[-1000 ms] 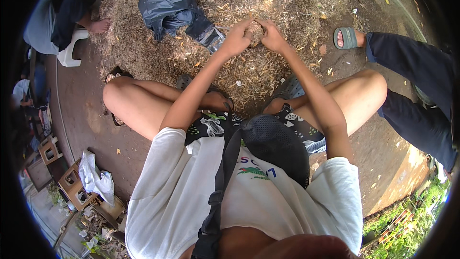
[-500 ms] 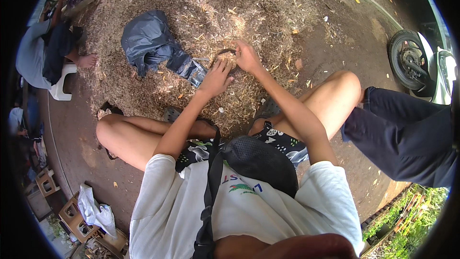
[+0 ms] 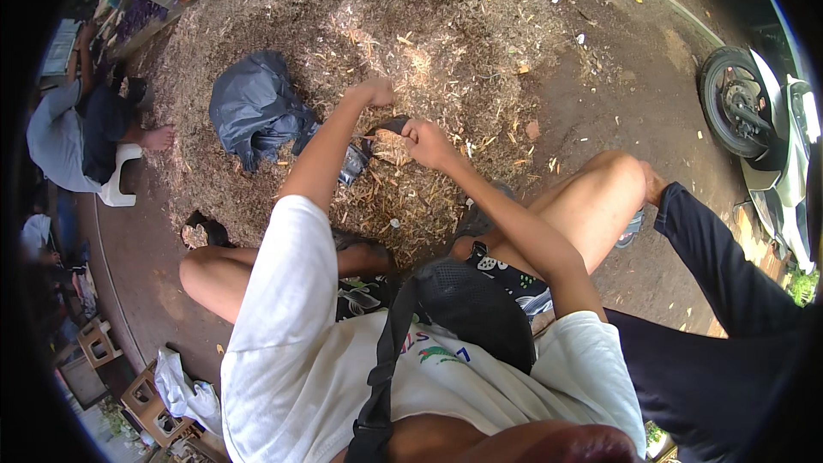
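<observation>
My right hand (image 3: pixel 426 144) is closed on the dark rim of a small black plastic bag (image 3: pixel 393 123), pinching it at its right side. Pale wood chips (image 3: pixel 391 147) fill the mouth of this bag. Up and to the left, my left hand (image 3: pixel 375 92) is over the heap of shavings (image 3: pixel 446 51), its fingers curled down and closed. What it holds, if anything, is hidden. Just left of the small bag lies some shiny, crumpled plastic (image 3: pixel 352 164). Against that rests a large black plastic bag (image 3: pixel 257 103).
At the left a person (image 3: pixel 64 137) sits on a white stool (image 3: pixel 122 173). A motorbike (image 3: pixel 750 111) stands at the right. Close on my right is another person's dark sleeve (image 3: pixel 716 253). Wooden crates (image 3: pixel 150 403) and a pale sack (image 3: pixel 184 390) lie lower left.
My left hand has lifted off the chips in the small bag and moved up and left over the heap. My right hand has come lower, still holding the rim. The person at right has shifted.
</observation>
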`<state>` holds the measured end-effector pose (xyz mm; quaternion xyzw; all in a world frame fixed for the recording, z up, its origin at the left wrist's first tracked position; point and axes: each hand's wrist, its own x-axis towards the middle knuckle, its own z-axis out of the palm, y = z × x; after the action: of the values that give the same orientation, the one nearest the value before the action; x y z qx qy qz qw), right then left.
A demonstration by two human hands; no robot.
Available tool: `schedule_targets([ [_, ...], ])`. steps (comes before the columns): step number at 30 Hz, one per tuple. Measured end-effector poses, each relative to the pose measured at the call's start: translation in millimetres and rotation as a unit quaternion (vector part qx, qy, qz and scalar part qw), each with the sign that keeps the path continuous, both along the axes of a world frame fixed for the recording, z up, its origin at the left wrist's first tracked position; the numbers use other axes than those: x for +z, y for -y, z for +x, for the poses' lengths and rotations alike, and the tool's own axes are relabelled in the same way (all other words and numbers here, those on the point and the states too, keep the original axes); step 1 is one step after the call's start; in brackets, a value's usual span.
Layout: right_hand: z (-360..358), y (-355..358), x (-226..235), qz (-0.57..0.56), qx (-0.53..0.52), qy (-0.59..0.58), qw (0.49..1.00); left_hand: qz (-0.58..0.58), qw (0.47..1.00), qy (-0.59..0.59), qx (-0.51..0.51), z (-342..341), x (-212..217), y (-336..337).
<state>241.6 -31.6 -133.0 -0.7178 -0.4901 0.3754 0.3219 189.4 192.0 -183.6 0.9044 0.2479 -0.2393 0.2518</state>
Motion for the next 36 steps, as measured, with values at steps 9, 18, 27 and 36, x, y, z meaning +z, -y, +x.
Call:
schedule_targets([
  [9, 2.9, 9.1, -25.2, 0.042, -0.021, -0.048, 0.998, -0.042, 0.929, 0.205, 0.304, 85.6, -66.5, 8.6],
  [18, -3.1, 14.0, -32.6, 0.066, -0.051, -0.084, 0.993, -0.097, 0.959, 0.132, 0.231, 89.2, -81.6, 41.3],
  [27, -1.7, 15.9, -22.1, 0.022, -0.063, -0.128, 0.990, -0.088, 0.918, 0.225, 0.315, 103.9, -69.5, 52.6],
  [36, -4.1, 18.4, -32.8, 0.039, -0.055, -0.104, 0.992, 0.125, 0.854, 0.297, 0.409, 109.3, -45.3, 5.6],
])
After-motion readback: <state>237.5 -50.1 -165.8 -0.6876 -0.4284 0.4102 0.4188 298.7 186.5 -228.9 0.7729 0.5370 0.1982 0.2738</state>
